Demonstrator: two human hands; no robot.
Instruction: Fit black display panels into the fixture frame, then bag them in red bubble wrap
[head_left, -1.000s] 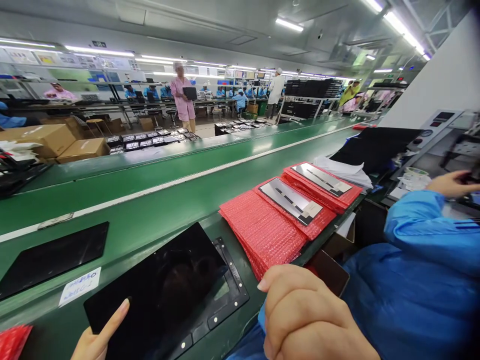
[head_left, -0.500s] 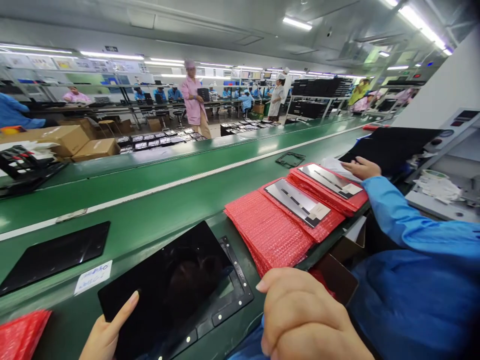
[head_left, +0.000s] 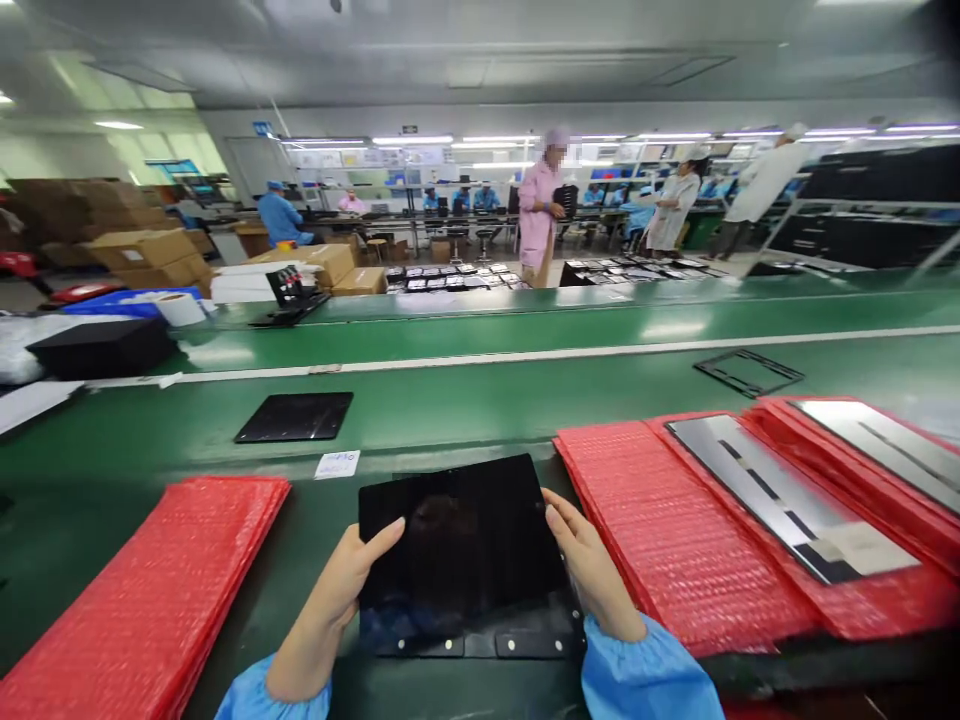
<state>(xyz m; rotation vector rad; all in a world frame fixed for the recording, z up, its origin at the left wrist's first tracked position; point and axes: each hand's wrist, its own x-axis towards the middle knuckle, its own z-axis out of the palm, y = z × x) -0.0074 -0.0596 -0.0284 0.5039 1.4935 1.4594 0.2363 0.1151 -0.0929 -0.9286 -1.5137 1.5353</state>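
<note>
A glossy black screen panel (head_left: 457,550) is held between my two hands, tilted a little over the green bench. My left hand (head_left: 356,570) grips its left edge, thumb on the glass and fingers behind. At the right edge, my right hand (head_left: 589,560) pinches the panel near its upper corner. Under the panel lies a black frame (head_left: 517,645) with white dots; its lower strip shows and the rest is hidden. Another black panel (head_left: 296,416) lies flat farther back at left, near a white label with handwriting (head_left: 337,464).
Red bubble-wrap sleeves lie in a stack (head_left: 150,590) at left and a stack (head_left: 690,540) at right. Silver-backed screens (head_left: 787,490) rest on the right sleeves. A thin black frame (head_left: 748,372) lies behind them. Across the bench, a person in pink (head_left: 538,215) stands holding black trays.
The view has swung left. My right hand, closed near the camera before, now grips the panel's right edge. The panel sits more level and squarely over the frame.
</note>
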